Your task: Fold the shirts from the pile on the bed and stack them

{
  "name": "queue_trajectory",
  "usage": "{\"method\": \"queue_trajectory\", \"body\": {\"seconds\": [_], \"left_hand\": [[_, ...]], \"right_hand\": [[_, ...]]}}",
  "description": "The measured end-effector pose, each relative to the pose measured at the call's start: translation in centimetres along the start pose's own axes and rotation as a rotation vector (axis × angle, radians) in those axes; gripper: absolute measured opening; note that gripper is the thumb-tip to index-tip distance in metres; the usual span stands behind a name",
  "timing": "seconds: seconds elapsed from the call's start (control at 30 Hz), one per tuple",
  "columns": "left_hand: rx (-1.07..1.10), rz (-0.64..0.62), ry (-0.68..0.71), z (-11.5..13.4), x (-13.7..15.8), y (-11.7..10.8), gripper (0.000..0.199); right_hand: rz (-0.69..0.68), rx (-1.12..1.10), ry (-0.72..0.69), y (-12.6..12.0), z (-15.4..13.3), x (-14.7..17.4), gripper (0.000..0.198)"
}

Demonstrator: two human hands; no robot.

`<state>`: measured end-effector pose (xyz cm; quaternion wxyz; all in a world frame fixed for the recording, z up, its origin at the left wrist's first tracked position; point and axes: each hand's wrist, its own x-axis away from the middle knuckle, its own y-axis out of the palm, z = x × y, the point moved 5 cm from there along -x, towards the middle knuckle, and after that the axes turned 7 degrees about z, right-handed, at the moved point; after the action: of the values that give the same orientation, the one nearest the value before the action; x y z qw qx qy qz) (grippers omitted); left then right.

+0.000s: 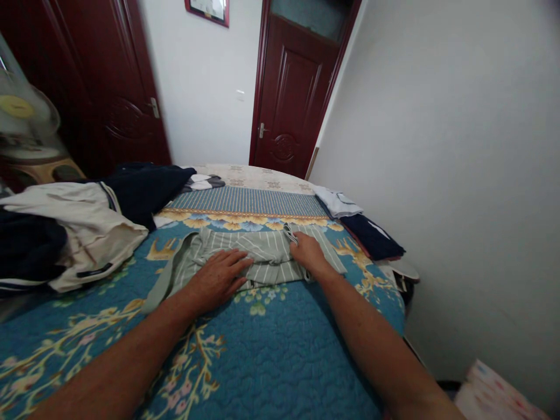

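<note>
A grey-green garment (266, 271) with thin white stripes lies folded into a long strip across the bed; its exact kind is hard to tell. My left hand (221, 274) rests flat on its left half, fingers stretched out. At the right part, my right hand (308, 252) pinches a folded edge of the fabric between thumb and fingers. The garment's left end spreads out wider than the rest, and its right end lies flat beyond my right hand. My hands cover parts of the cloth.
The bed has a blue floral quilt (271, 344). Loose clothes, a cream garment (87, 216) and a navy garment (140, 189), are heaped at left. Folded clothes (370, 233) are stacked at the right edge, by the white wall (459, 175). A fan (26, 114) stands far left.
</note>
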<state>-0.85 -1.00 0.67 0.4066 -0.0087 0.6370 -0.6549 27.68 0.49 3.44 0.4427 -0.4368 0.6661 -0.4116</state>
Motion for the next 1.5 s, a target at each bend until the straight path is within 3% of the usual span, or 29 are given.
{"method": "queue_trajectory", "body": {"seconds": [0.23,0.37,0.47,0.6,0.73,0.87,1.0,1.13,1.27,1.5], "left_hand": [[-0.004,-0.006,0.002,0.2,-0.1,-0.2,0.045],[-0.033,-0.036,0.002,0.4,-0.3,-0.2,0.045],[-0.042,-0.046,0.005,0.4,-0.4,-0.3,0.045],[-0.038,-0.038,-0.002,0.1,-0.2,-0.2,0.043],[-0.028,0.022,0.026,0.9,-0.2,-0.7,0.041],[-0.022,0.085,0.082,3.9,-1.9,-1.0,0.047],[-0.035,-0.004,0.119,8.4,-5.5,1.3,0.055],[-0.067,-0.114,0.023,11.0,-8.3,4.8,0.063],[-0.103,-0.176,-0.038,11.1,-8.3,7.0,0.061],[-0.096,-0.183,-0.037,10.3,-7.6,7.3,0.055]], "right_hand": [[0.045,0.097,0.116,0.5,-0.3,0.1,0.037],[0.073,0.052,0.047,0.5,-0.8,0.7,0.038],[0.074,-0.101,-0.026,0.6,-0.6,1.1,0.043],[0.129,-0.297,-0.103,-0.4,2.2,0.7,0.043],[0.226,-0.118,-0.087,-1.3,6.5,-0.2,0.043],[0.140,0.039,-0.102,0.4,7.9,-0.3,0.044],[0.104,0.096,-0.056,1.5,7.7,0.0,0.050],[0.072,0.088,-0.037,1.6,7.6,0.1,0.056],[0.034,0.054,-0.004,1.7,7.8,-0.1,0.061],[-0.009,0.005,0.099,1.9,7.7,-2.0,0.075]]}}
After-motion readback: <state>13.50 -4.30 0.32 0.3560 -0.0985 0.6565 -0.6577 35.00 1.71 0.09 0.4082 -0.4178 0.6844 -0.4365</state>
